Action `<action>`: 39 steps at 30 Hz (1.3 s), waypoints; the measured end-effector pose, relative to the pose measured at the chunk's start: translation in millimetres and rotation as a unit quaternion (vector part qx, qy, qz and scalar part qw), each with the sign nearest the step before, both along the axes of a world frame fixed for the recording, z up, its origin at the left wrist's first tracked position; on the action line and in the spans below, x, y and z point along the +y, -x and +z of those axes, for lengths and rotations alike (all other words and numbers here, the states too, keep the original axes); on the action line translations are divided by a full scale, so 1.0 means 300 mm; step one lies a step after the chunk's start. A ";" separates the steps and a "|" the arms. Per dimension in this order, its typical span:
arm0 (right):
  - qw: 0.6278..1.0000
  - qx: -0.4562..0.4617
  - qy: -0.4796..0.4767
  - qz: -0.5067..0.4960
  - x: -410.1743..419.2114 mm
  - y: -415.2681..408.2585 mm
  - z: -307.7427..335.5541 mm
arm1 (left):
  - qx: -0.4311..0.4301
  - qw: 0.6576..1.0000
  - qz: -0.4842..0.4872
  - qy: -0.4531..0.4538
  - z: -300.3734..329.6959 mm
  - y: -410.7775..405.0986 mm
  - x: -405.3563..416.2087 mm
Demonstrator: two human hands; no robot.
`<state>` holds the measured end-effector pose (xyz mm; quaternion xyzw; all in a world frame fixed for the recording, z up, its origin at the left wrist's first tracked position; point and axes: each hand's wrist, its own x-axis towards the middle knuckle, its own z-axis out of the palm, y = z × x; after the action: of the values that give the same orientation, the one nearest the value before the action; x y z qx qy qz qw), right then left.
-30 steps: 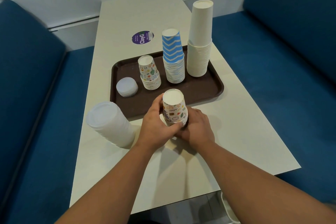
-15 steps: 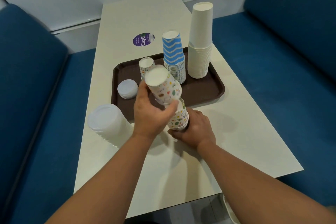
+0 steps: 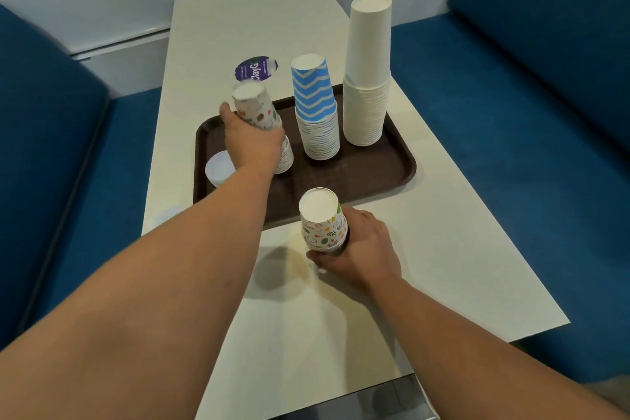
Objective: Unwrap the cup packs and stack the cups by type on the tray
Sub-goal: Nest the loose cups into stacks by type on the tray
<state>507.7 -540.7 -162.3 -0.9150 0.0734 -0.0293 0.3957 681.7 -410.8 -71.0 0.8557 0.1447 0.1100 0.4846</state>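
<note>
My left hand grips a short batch of upside-down cartoon-print cups on top of the cartoon-print stack at the left of the brown tray. My right hand holds the other cartoon-print cups upside down on the table, just in front of the tray. A blue zigzag cup stack and a tall plain white cup stack stand on the tray to the right.
A small pile of white lids lies at the tray's left end. A larger lid pile peeks out behind my left forearm. A purple round sticker marks the cream table. Blue bench seats flank both sides.
My left hand lifted a batch of cartoon-print cups off the pile under my right hand and carried it forward onto the matching stack on the tray. My right hand stayed put.
</note>
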 end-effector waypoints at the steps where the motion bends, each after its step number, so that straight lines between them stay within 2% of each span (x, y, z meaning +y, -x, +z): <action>1: 1.000 -0.002 0.000 -0.003 0.001 0.001 0.000 | 0.041 0.999 -0.010 -0.008 -0.023 0.010 -0.001; 3: 1.000 -0.007 -0.001 -0.007 0.002 0.001 -0.004 | 0.108 0.994 -0.024 -0.008 -0.047 0.026 0.002; 5: 1.000 -0.021 -0.008 -0.008 0.002 0.003 -0.011 | 0.110 0.994 -0.021 0.013 -0.044 0.053 0.001; 8: 0.999 -0.035 -0.013 -0.005 0.001 0.004 -0.016 | 0.019 0.993 0.000 0.113 0.004 0.176 -0.013; 10: 0.999 -0.034 -0.005 0.003 0.001 0.001 -0.015 | -0.058 0.978 -0.040 0.194 0.028 0.303 -0.011; 11: 1.000 -0.027 0.003 0.008 0.000 -0.001 -0.014 | -0.080 0.971 -0.087 0.206 0.027 0.366 -0.001; 12: 1.000 -0.018 0.008 0.011 -0.002 -0.004 -0.012 | -0.077 0.968 -0.149 0.188 0.016 0.416 0.014; 14: 1.000 -0.006 0.007 0.016 -0.004 -0.008 -0.006 | -0.030 0.959 -0.271 0.078 -0.014 0.481 0.039; 16: 0.999 0.015 0.021 0.021 -0.002 -0.011 0.001 | -0.017 0.950 -0.312 -0.007 -0.039 0.506 0.050; 23: 0.999 0.010 0.030 0.024 -0.002 -0.012 -0.006 | -0.072 0.954 -0.291 0.013 0.015 0.503 0.058; 28: 0.999 -0.033 0.019 0.024 -0.003 0.001 -0.008 | -0.130 0.947 -0.291 0.031 0.093 0.494 0.058; 31: 0.999 -0.038 0.022 0.018 0.001 0.005 -0.007 | -0.176 0.951 -0.246 0.055 0.192 0.453 0.055; 34: 0.999 -0.020 0.027 0.017 0.002 0.000 0.001 | -0.213 0.964 -0.157 0.005 0.296 0.335 0.076; 37: 0.999 0.005 0.031 0.014 0.002 0.001 0.018 | -0.177 0.979 -0.085 -0.052 0.342 0.186 0.102; 39: 1.000 0.002 0.021 0.005 0.004 0.003 0.020 | -0.143 0.984 -0.077 -0.078 0.344 0.108 0.099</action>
<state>506.7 -539.7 -156.3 -0.9236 0.0687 -0.0272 0.3761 649.1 -381.1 32.3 0.8749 -0.0014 0.2045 0.4390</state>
